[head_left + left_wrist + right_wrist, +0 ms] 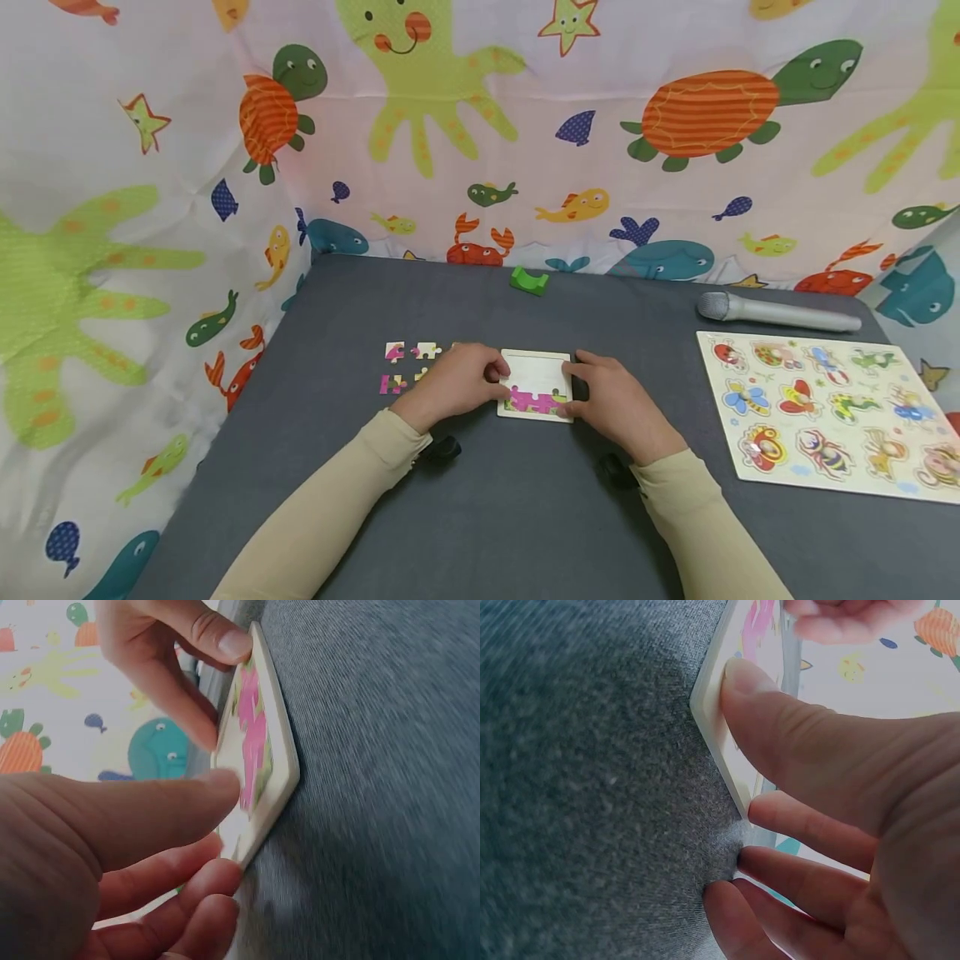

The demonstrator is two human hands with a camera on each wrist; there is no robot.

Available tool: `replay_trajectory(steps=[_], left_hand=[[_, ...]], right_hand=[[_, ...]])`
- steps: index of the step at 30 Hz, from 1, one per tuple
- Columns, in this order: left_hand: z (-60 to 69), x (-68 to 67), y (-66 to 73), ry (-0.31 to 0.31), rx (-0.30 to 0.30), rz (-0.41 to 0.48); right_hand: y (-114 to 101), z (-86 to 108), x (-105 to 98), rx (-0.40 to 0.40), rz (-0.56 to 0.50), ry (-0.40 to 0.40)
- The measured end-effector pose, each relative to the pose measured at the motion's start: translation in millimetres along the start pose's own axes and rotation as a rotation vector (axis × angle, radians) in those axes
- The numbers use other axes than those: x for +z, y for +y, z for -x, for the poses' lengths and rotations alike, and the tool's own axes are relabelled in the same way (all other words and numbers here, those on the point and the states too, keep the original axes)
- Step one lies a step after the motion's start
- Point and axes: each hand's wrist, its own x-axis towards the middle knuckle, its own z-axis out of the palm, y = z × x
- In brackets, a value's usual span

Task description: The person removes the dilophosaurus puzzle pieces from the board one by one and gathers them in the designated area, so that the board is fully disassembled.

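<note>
While the puzzle tray point(534, 375) lies at the middle of the tabletop point(510, 517), joined pink pieces point(534, 402) along its six o'clock side, the left hand point(461, 379) holds its nine o'clock edge with thumb and fingers bent and parted. At three o'clock the right hand point(618, 408) grips the opposite edge, thumb on the rim and fingers spread moderately. Loose pieces point(427, 350) lie beyond the left hand near nine o'clock, a green block point(529, 282) at twelve, an insect board point(813, 408) at three.

Pale cloth backdrop point(540, 171) with printed sea creatures point(711, 112), behind and beside a dark grey tabletop point(517, 508)
</note>
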Motion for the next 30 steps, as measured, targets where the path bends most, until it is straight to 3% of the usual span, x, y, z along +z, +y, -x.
replay_trajectory(steps=[5, 13, 30], left_hand=[[-2.5, 5.0, 2.2, -0.05, 0.003, -0.008], [-3.8, 6.9, 1.8, -0.057, 0.026, -0.002], [-5.9, 8.1, 3.0, -0.072, 0.03, -0.009]], right_hand=[[-0.9, -1.7, 3.0, -0.006, 0.001, -0.002], [-0.9, -0.3, 1.7, -0.019, 0.003, 0.018], [-13.6, 2.6, 15.3, 0.007, -0.01, 0.223]])
